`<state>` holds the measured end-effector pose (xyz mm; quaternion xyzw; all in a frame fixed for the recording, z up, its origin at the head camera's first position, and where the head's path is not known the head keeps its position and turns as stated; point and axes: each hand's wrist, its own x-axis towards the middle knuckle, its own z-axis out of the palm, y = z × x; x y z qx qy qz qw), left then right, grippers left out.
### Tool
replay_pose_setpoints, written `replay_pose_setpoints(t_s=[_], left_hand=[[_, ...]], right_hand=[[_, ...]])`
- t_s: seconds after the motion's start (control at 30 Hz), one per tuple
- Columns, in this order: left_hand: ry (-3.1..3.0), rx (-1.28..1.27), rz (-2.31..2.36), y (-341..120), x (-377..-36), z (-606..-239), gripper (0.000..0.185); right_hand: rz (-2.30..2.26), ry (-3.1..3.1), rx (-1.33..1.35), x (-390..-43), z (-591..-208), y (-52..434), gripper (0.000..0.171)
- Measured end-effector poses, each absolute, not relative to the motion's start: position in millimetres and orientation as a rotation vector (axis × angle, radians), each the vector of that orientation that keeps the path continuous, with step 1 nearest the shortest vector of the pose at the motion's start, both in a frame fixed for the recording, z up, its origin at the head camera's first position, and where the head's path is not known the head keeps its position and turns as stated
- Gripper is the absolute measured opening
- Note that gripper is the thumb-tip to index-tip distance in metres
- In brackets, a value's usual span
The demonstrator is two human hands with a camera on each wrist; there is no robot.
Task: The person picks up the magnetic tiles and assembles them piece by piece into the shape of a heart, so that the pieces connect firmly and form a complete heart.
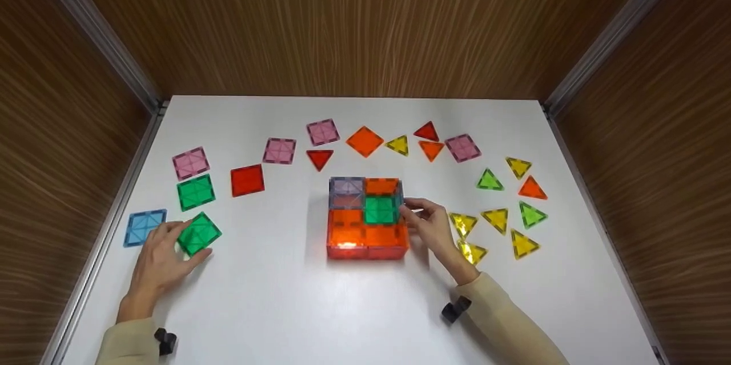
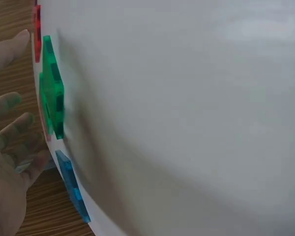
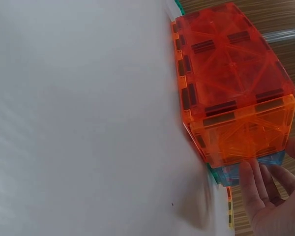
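- The left hand (image 1: 161, 259) lies flat on the white table (image 1: 285, 308) at its near left, fingers spread and nearly straight; the fingertips rest on the edge of a green square tile (image 1: 199, 233) and grip nothing.
- In the left wrist view that green tile (image 2: 52, 88) sits just beyond the fingers (image 2: 10, 125), with a blue square tile (image 2: 71, 189) beside it.
- The blue tile (image 1: 144, 227) lies flat just left of the hand, near the table's left edge.
- The right hand (image 1: 431, 228) is at the right side of a block of magnetic tiles (image 1: 365, 219) in the middle of the table. Its fingers reach for the upper right wall; they seem to pinch a pale blue tile there, though the view is too blurred to be sure.
- The block has orange walls (image 3: 236, 98) and a top of lilac, orange and green squares.
- Yellow triangles (image 1: 497, 219) lie just right of the right hand, with green and orange ones beyond.
- Further back, pink squares (image 1: 322, 132), a red square (image 1: 247, 180), an orange square (image 1: 364, 141) and red triangles form an arc.
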<state>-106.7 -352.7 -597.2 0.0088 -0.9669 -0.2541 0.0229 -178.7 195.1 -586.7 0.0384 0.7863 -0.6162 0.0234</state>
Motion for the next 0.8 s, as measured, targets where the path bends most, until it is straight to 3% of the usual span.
replay_pose_setpoints(t_s=[0.2, 0.47, 0.8], left_hand=[[-3.050, 0.074, -0.792, -356, -106, -608, 0.085], [-3.010, 0.044, -0.826, -351, -113, -607, 0.061], [-3.024, -0.085, -0.940, -298, -140, -594, 0.061]], right_hand=[[-1.898, 2.445, 0.115, -179, -586, 195, 0.031], [-1.938, 2.420, 0.119, -179, -588, 194, 0.030], [-1.930, 2.422, 0.123, -178, -588, 195, 0.029]])
